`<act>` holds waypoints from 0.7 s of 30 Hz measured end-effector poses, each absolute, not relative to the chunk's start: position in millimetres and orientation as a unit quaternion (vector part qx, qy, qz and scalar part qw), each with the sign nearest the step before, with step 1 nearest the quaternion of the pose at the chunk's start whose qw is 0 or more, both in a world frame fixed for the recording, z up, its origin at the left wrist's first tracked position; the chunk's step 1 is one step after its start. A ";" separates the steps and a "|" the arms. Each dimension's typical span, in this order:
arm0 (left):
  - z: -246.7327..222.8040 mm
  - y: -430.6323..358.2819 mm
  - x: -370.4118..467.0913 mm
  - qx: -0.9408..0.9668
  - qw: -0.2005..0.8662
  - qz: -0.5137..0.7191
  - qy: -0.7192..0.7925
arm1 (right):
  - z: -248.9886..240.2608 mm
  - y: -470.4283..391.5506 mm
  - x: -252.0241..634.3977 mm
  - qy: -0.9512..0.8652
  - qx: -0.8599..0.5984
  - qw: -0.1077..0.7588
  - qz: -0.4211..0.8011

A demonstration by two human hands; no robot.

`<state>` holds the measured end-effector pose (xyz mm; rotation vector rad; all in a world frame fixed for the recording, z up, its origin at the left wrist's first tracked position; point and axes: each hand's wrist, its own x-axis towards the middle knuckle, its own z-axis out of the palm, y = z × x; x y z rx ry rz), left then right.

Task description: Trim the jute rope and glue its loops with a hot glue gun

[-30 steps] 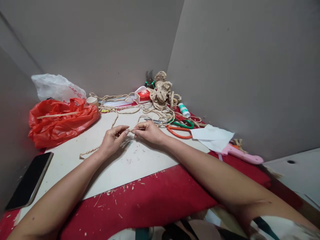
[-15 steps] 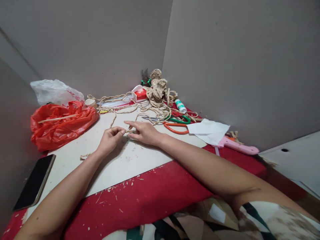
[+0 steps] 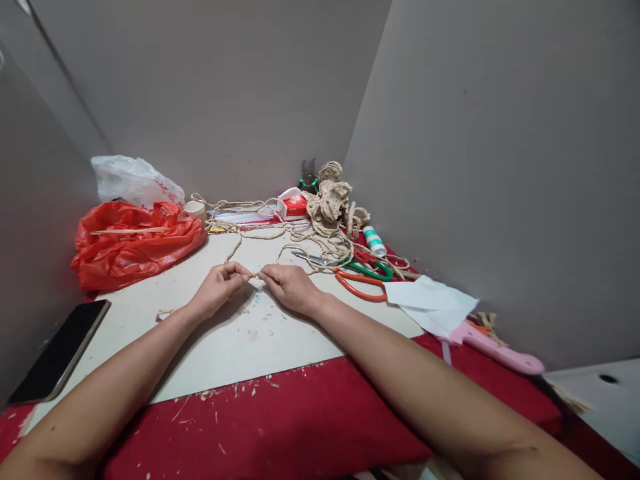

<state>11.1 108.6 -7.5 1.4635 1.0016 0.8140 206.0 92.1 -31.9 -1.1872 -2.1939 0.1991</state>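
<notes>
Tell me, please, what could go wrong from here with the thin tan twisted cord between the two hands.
The thin tan twisted cord is pinched at the fingertips of the left hand and the right hand, so it might slip or untwist if either grip loosens. The heap of coiled tan cord spreads into loose loops around the silver metal scissor blades, so a tug could perhaps snag there.

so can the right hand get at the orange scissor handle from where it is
Probably yes: the orange scissor handle lies just right of the right hand, with white board showing between them, though that hand is pinching the cord.
</notes>
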 end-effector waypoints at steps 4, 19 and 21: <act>-7.4 107.0 9.8 0.621 0.545 0.364 0.430 | -35.3 91.6 201.6 -0.824 -0.449 0.338 0.071; -7.0 104.9 16.7 0.676 0.504 0.361 0.399 | -22.7 80.0 199.9 -0.848 -0.425 0.312 0.053; -9.5 106.6 17.6 0.687 0.494 0.359 0.394 | -22.5 79.5 198.7 -0.851 -0.428 0.300 0.056</act>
